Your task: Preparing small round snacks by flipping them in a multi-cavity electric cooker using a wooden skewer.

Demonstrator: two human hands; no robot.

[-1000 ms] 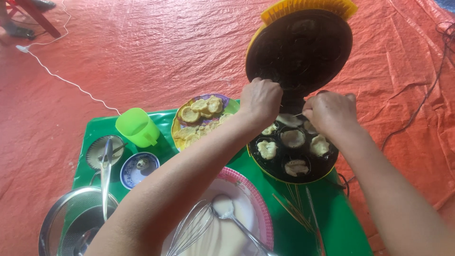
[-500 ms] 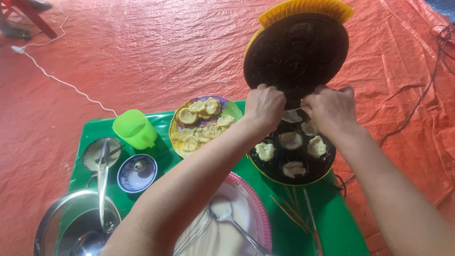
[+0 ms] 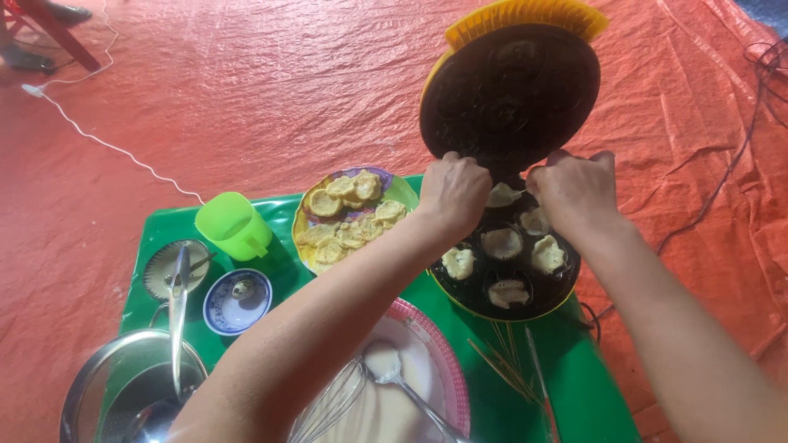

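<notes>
Both hands are working at the back of the round, black-plated electric cake maker with a yellow shell (image 3: 502, 283), whose lid (image 3: 509, 90) is standing open and upright behind its baking plate. The left hand (image 3: 453, 190) and the right hand (image 3: 574, 187) are meeting over the rearmost well, where a small pale cake (image 3: 502, 194) is sitting between them. The fingers of both hands are curled downward and closed in toward that cake; whether they are actually pinching it or a thin stick cannot be told, since the knuckles are hiding the tips.

The step in hand appears to be the lifting of a baked piece out of its well. The next move is calling for a light, careful pull straight up, with the skin kept off the hot plate, and a short carry leftward.

The cake maker is resting on the green plastic-covered counter (image 3: 509, 394), at its right side. Its remaining wells are holding more pale cup-shaped cakes (image 3: 501, 243), cream in colour with slightly browned rims. Just left of it, a round plate with a purple and green rim (image 3: 399, 189) is carrying a heap of finished golden cakes (image 3: 345, 217). Nearer the camera, a pink-rimmed bowl of white batter (image 3: 451, 361) is holding a wire whisk (image 3: 332, 402) and a ladle (image 3: 384, 365).
</notes>
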